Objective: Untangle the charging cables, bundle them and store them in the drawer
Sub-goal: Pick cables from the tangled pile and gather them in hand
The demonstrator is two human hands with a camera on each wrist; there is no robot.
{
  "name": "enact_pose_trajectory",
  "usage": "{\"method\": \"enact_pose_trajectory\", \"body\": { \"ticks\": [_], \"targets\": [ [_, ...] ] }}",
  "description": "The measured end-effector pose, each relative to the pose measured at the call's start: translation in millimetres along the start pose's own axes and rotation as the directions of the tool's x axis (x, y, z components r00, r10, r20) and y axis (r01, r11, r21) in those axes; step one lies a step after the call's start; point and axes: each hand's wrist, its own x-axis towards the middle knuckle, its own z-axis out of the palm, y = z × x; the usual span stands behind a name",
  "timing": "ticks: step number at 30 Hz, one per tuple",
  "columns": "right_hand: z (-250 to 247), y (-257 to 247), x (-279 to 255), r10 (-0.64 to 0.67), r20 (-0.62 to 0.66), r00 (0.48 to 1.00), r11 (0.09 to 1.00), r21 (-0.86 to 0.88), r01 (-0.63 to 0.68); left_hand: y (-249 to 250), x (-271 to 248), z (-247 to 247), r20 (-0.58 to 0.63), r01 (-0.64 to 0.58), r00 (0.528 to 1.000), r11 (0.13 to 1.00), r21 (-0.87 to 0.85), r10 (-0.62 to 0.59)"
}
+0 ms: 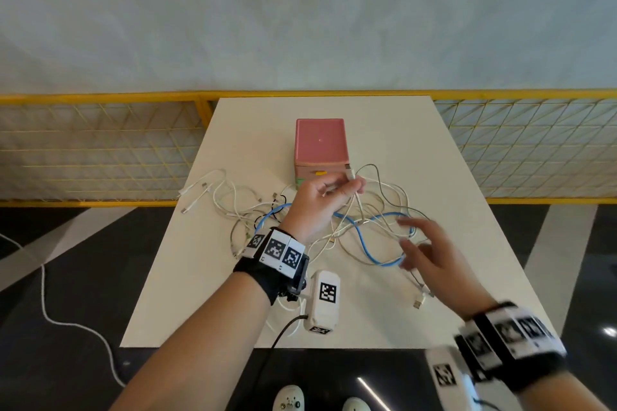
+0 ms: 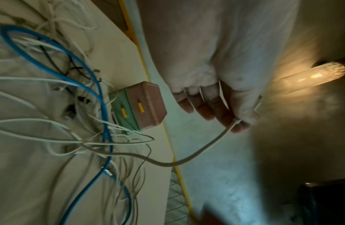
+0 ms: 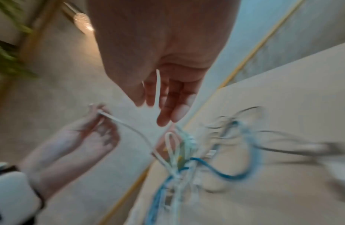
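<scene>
A tangle of white, black and blue charging cables [image 1: 334, 220] lies in the middle of the white table [image 1: 450, 197]. My left hand [image 1: 337, 188] is raised above the pile and pinches the plug end of a white cable [image 2: 210, 146] between thumb and fingers; that cable trails down into the tangle. My right hand [image 1: 414, 248] hovers over the right side of the pile with its fingers [image 3: 167, 106] spread and holding nothing, blurred by motion. A long blue cable [image 2: 52, 64] loops through the tangle. Behind the pile stands a small pink and green drawer box [image 1: 320, 147] with yellow handles, drawers closed.
A yellow mesh railing [image 1: 100, 150] runs behind the table. A white wire [image 1: 66, 320] trails across the dark floor on the left. Loose plug ends [image 1: 421, 298] lie near the table's right front. Bare tabletop lies at the front left and far corners.
</scene>
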Motion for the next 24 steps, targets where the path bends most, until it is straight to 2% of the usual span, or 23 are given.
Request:
{"method": "enact_pose_trajectory", "body": {
  "ticks": [2,5,7,10,13,15,17,20,22,24],
  "targets": [
    [18.7,-33.9,25.5,-0.11,0.045,0.993,0.981,0.166,0.101,12.1,-2.7,0.7,0.036,-0.072,0.997,0.994,0.078,0.07],
    [43.3,-74.1,53.4,-0.141,0.219,0.965,0.91,0.412,0.039,28.0,-3.6,-6.1,0.037,-0.103,0.994,0.992,0.079,0.101],
    [54.9,-78.6,64.4,-0.187,0.28,0.942,0.902,0.428,0.052,42.8,-2.5,-17.5,-0.029,-0.164,0.986,0.985,0.047,0.165],
    [70.3,-62.0,77.2,-0.218,0.332,0.918,0.929,0.359,0.091,67.0,2.2,-36.3,-0.092,-0.313,0.946,0.95,-0.005,0.311],
    [83.1,-39.5,88.7,-0.199,0.36,0.911,0.955,0.282,0.097,87.7,4.7,-48.5,-0.127,-0.366,0.928,0.921,-0.132,0.35],
    [88.0,-27.2,94.7,-0.174,0.369,0.913,0.97,0.223,0.095,100.1,2.3,-54.9,-0.121,-0.345,0.938,0.91,-0.231,0.325],
    [88.2,-25.1,101.1,-0.171,0.352,0.92,0.982,0.131,0.133,109.4,-3.4,-60.4,-0.069,-0.278,0.96,0.936,-0.213,0.27],
    [76.3,-39.9,106.9,-0.208,0.314,0.926,0.968,-0.068,0.241,108.1,-10.5,-64.0,0.089,-0.122,0.99,0.986,0.113,0.112],
    [66.6,-53.8,108.9,-0.268,0.303,0.915,0.935,-0.149,0.323,96.3,-9.8,-62.7,0.101,0.01,0.994,0.937,0.349,-0.048],
    [60.0,-69.4,107.6,-0.342,0.289,0.894,0.908,-0.143,0.394,84.0,-9.3,-58.3,0.092,0.127,0.975,0.843,0.523,-0.204]
  ]
}}
